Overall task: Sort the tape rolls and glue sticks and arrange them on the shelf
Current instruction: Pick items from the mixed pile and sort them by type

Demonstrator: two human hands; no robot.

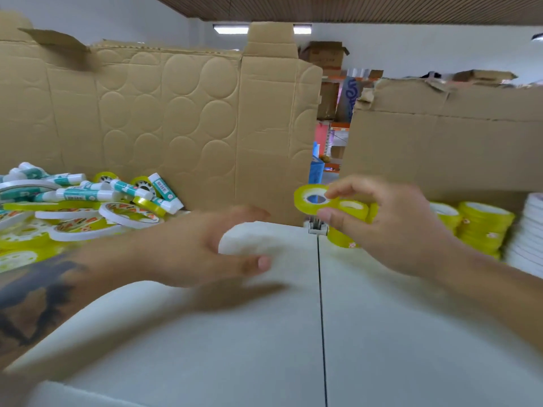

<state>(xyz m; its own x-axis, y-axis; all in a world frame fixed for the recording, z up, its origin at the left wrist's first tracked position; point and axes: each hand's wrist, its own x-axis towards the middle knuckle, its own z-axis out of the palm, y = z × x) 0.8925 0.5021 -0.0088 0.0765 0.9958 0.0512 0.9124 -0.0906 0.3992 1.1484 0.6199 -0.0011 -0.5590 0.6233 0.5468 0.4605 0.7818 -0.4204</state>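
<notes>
Head view: a person's two bare hands work above a pale white surface [382, 333] split by a dark seam, with cardboard walls behind.
Right hand [390, 227]: centre right of the frame; its grip pinches a small translucent yellow tape roll [313, 198] between thumb and fingertips, held up off the surface and tilted so its hole faces the camera.
Left hand [199, 248]: centre of the frame, blurred; fingers and thumb spread in a loose curve, grip released and holding nothing.
Mixed pile: at the left edge, white glue sticks with teal labels [88, 194] lie jumbled among flat white tape rolls with orange print [129, 214] and more yellow rolls.
Sorted stacks: at the right edge, neat columns of yellow tape rolls [484, 227] stand just beside a stack of white tape rolls [529, 239].
Backdrop: a tan cardboard sheet embossed with circles [164, 113] fills the upper left; a plain cardboard box wall [440, 148] stands at upper right.
</notes>
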